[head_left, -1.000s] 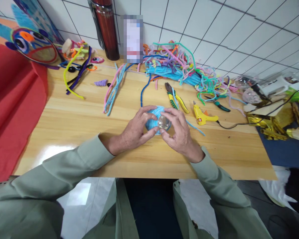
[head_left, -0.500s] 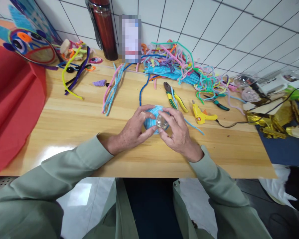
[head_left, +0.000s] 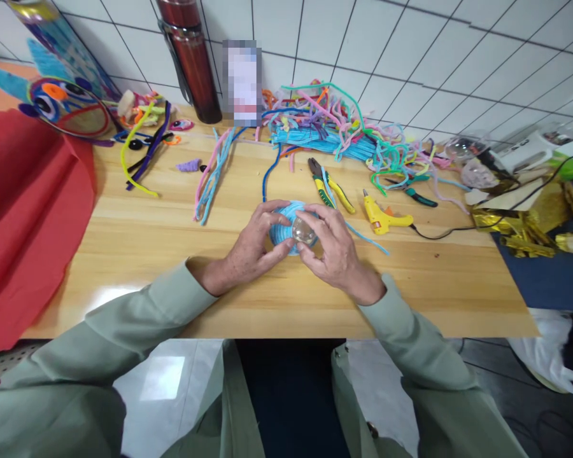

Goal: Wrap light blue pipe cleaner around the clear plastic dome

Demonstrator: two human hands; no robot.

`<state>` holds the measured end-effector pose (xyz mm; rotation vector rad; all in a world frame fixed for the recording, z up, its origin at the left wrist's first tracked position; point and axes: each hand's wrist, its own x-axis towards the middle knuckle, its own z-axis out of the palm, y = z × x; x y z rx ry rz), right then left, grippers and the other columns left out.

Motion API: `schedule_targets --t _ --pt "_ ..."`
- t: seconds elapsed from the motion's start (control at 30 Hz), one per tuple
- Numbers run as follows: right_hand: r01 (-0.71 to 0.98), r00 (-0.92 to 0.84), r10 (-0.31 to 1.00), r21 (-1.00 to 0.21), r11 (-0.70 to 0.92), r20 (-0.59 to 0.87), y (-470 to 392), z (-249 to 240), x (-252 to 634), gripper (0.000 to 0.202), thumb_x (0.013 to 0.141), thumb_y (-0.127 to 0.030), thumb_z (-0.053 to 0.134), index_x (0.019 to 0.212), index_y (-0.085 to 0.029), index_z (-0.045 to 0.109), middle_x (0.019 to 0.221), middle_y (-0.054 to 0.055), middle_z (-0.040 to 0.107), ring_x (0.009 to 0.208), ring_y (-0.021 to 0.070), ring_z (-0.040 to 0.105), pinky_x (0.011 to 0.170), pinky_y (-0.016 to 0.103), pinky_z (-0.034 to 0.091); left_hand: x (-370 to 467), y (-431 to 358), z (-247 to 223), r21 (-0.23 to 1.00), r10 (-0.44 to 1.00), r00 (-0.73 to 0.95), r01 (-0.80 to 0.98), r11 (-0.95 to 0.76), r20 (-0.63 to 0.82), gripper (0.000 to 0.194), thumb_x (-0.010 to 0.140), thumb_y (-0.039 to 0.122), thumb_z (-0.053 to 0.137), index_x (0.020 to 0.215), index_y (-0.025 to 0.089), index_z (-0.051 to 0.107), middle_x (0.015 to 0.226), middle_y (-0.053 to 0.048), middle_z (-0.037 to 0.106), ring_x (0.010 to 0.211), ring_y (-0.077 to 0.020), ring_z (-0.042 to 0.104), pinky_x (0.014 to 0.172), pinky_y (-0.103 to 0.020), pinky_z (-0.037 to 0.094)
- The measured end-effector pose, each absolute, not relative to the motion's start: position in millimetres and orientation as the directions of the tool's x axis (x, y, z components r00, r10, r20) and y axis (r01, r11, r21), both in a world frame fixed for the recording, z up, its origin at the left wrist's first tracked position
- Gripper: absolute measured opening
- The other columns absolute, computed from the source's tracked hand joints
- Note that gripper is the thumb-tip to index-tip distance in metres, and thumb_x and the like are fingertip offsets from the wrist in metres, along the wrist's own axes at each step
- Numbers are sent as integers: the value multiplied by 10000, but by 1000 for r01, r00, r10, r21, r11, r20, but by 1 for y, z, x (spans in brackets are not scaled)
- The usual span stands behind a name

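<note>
Between both hands is a round blue piece of coiled pipe cleaner [head_left: 281,234], with a small clear dome [head_left: 304,231] at its right part. My left hand [head_left: 255,245] has its fingers and thumb closed on the blue piece from the left. On the other side, my right hand [head_left: 332,247] grips the clear dome between thumb and fingers, against the blue piece. A light blue strand [head_left: 370,242] runs out to the right behind my right hand. Beyond the hands lie pliers with yellow-green handles [head_left: 332,187] and a yellow glue gun [head_left: 384,216].
A heap of coloured pipe cleaners [head_left: 334,124] lies along the wall beside a phone [head_left: 243,86] and a dark red flask [head_left: 191,63]. Red cloth [head_left: 33,222] covers the left side. Gold foil [head_left: 535,222] and the gun's cord are at the right.
The camera view has shifted slightly. Both hands keep nearly the same hold on the blue piece and clear dome.
</note>
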<state>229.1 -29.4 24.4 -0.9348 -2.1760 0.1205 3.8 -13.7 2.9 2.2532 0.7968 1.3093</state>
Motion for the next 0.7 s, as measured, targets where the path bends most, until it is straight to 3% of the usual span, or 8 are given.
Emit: schedule_targets --t 0.17,0.3,0.5,0.7 --pt "571 -449 634 -343 745 629 -28 22 229 591 972 -221 651 1543 -269 504 1459 167 612 1355 365 622 1121 621 564 5 -16 1 613 670 379 276 -741 638 246 1089 356 620 1285 245 521 1492 -155 567 1420 -282 565 1186 -528 491" --pt "579 -444 639 -344 740 628 -27 20 227 596 966 -219 662 1539 -282 510 1459 160 615 1344 365 625 1136 626 547 5 -19 6 731 757 332 227 -643 563 176 1113 390 582 1206 241 570 1452 -128 594 1399 -257 575 1200 -496 477" --pt "571 -444 614 -322 755 652 -25 18 225 593 957 -205 661 1531 -263 519 1451 173 620 1341 364 629 1117 617 559 11 -13 15 886 880 254 133 -444 402 296 1050 499 667 994 216 601 1335 -107 624 1259 -237 616 1096 -417 523" --pt "573 -444 639 -349 741 627 -26 21 225 601 947 -191 655 1530 -266 528 1447 168 631 1355 370 626 1119 623 557 12 -3 16 957 929 260 56 -285 262 401 975 511 729 1241 241 598 1256 -55 641 1136 -208 618 1008 -351 527"
